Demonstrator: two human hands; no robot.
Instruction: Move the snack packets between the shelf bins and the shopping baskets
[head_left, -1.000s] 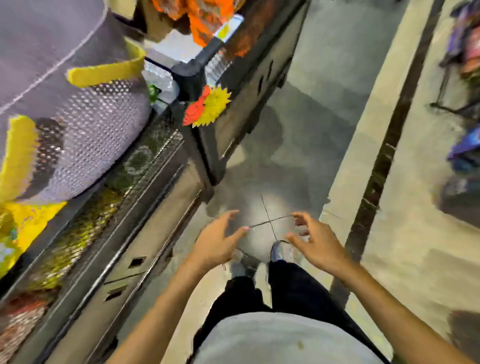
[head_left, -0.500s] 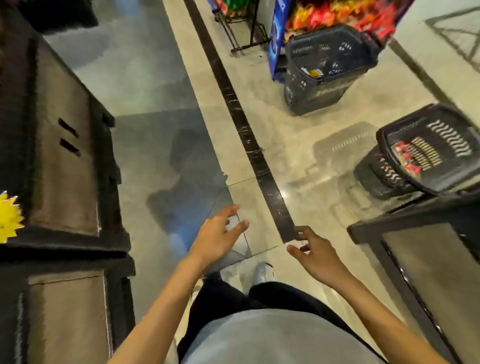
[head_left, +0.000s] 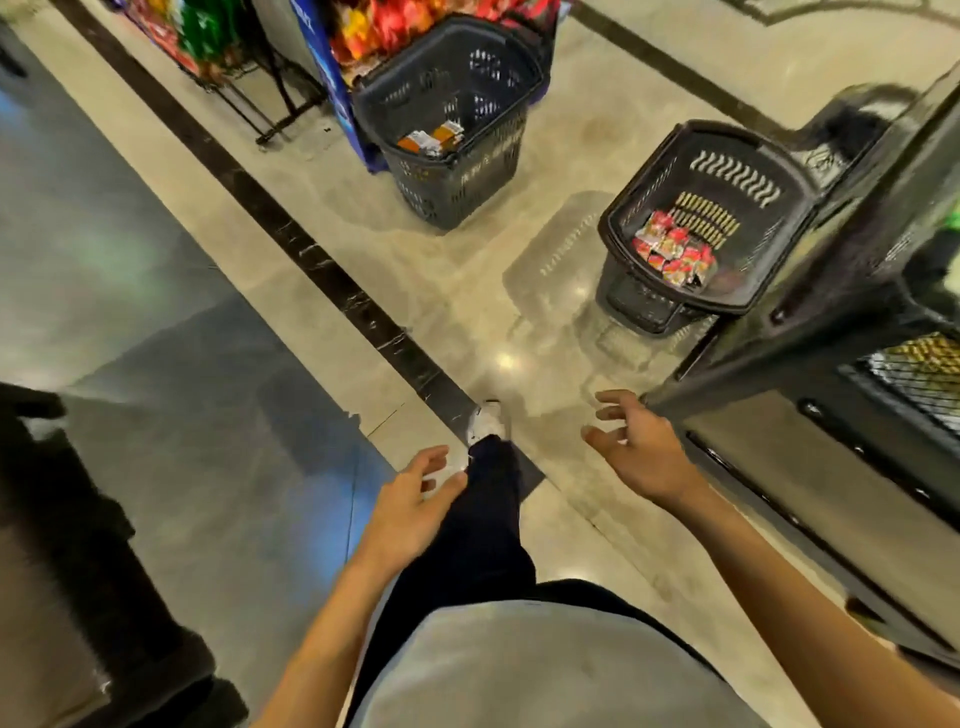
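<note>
Head view: left hand (head_left: 410, 499) and right hand (head_left: 641, 457) both loose and empty, out front. Red snack packets (head_left: 675, 254) down in the near basket (head_left: 769, 171), orange packets (head_left: 431, 139) in the far basket (head_left: 452, 176). Might knock the shelf corner (head_left: 753, 364) beside the right hand, or kick the near basket over, if stepping fast.

Left hand (head_left: 410, 506) and right hand (head_left: 641, 454) empty, fingers loosely spread.

The polished beige floor (head_left: 467, 270) is carrying a dark inlay strip (head_left: 311, 260) that is running diagonally across it. One black shopping basket (head_left: 452, 176) is standing on the floor beside the wire snack rack (head_left: 270, 104). A second basket (head_left: 641, 174) is sitting nearer, just beside the dark shelf unit (head_left: 779, 467). A white shoe (head_left: 485, 421) is resting at the strip.
</note>
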